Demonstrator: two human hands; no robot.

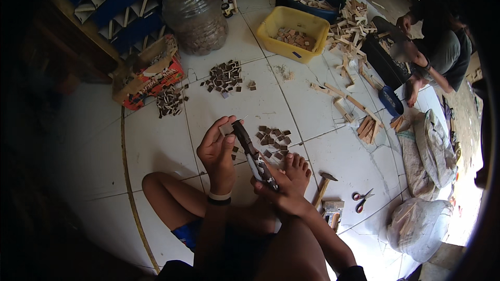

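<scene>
My left hand (pixel 217 156) is raised in front of me, pinching a small greyish square piece (pixel 226 129) between thumb and fingers. In my right hand (pixel 284 192) is a long, narrow hand tool (pixel 253 158), dark at its tip and patched with white along the body. Its tip touches or nearly touches the square piece; which of the two is unclear. I cannot make out the tool's exact kind. Just beyond my bare foot (pixel 298 173) lies a loose group of dark square pieces (pixel 273 140) on the white tiles.
Farther off are more dark pieces (pixel 224 77), a printed carton (pixel 151 78), a big clear jar (pixel 197 21) and a yellow tub (pixel 294 34). Wood strips (pixel 349 31) lie scattered right of it, near a seated person (pixel 442 47). A hammer (pixel 324 184) and scissors (pixel 362 200) lie at my right.
</scene>
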